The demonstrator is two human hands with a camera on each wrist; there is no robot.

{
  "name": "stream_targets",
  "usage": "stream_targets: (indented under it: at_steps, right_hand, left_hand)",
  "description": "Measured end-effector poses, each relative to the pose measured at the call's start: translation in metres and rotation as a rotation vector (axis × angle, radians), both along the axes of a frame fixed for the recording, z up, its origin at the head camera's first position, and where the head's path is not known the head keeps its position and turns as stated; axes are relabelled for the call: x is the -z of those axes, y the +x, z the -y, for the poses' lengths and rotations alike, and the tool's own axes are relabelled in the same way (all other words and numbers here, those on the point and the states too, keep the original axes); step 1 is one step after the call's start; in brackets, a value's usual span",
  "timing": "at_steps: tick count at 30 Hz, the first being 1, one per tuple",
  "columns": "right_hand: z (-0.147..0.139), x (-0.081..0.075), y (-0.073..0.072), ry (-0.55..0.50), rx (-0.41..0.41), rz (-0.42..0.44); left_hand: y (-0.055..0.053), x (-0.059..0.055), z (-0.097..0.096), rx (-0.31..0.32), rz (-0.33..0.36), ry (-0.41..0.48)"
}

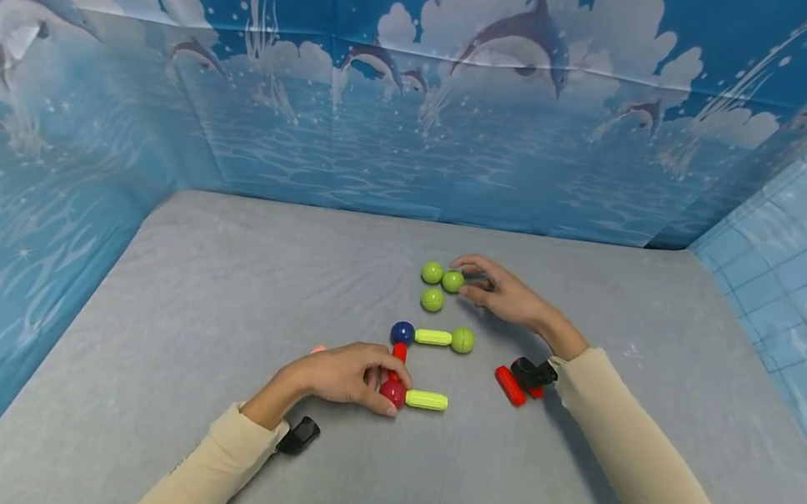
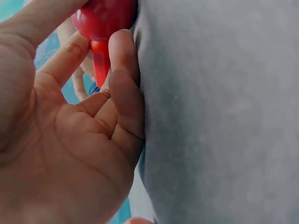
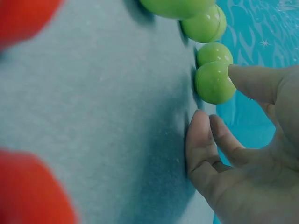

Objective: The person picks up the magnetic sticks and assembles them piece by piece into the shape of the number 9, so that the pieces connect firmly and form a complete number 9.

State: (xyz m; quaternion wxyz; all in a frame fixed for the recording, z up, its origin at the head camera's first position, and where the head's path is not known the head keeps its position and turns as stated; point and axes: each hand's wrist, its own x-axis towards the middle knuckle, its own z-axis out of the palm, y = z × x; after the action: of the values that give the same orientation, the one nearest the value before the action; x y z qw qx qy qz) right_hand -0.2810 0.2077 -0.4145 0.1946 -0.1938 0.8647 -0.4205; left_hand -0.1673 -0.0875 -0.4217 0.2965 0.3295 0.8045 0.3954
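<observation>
My left hand (image 1: 347, 371) holds a red ball (image 1: 392, 393) between thumb and fingers, low on the table. From that ball a yellow-green rod (image 1: 426, 400) points right, and a red rod (image 1: 399, 352), partly covered by my fingers, leads up to a blue ball (image 1: 403, 333). Another yellow-green rod (image 1: 433, 337) joins the blue ball to a green ball (image 1: 463, 340). Farther back, my right hand (image 1: 507, 296) reaches beside three loose green balls, its thumb and fingers spread around the nearest green ball (image 1: 453, 282). In the right wrist view the thumb overlaps that green ball (image 3: 215, 83).
Red rods (image 1: 510, 385) lie under the right wrist, partly hidden by the black wrist camera (image 1: 534, 374). A pink piece (image 1: 318, 349) peeks out behind my left hand. Dolphin-printed curtains (image 1: 418, 136) border the grey table (image 1: 258, 268) at the back and sides.
</observation>
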Motion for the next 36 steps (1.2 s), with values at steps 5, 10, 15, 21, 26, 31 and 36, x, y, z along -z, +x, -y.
stream_targets:
  at_steps: [5,10,15,21,26,31,36]
  right_hand:
    - [0.002,-0.002,-0.003,0.025,-0.006,0.038]
    - [0.002,-0.005,-0.007,0.024,-0.015,0.071]
    - [0.003,-0.004,-0.007,0.02,-0.022,0.061]
    - [0.003,0.002,-0.005,0.015,-0.017,0.004]
    - [0.002,0.001,-0.005,0.03,-0.006,-0.026]
    - [-0.003,-0.003,0.0,0.064,0.01,-0.03]
    - [-0.008,-0.005,0.013,0.075,-0.001,-0.085]
  left_hand:
    - [0.0,0.002,0.0,0.005,-0.018,0.004]
    - [-0.002,-0.001,0.001,0.008,-0.019,-0.004]
    - [-0.003,-0.001,0.001,0.013,-0.014,-0.009]
    - [-0.004,0.0,0.001,0.018,-0.014,0.003]
    - [-0.005,-0.001,0.002,0.021,-0.02,0.0]
    - [-0.004,-0.002,0.0,0.019,-0.021,0.001]
    - [-0.003,0.0,0.001,0.01,-0.012,-0.008]
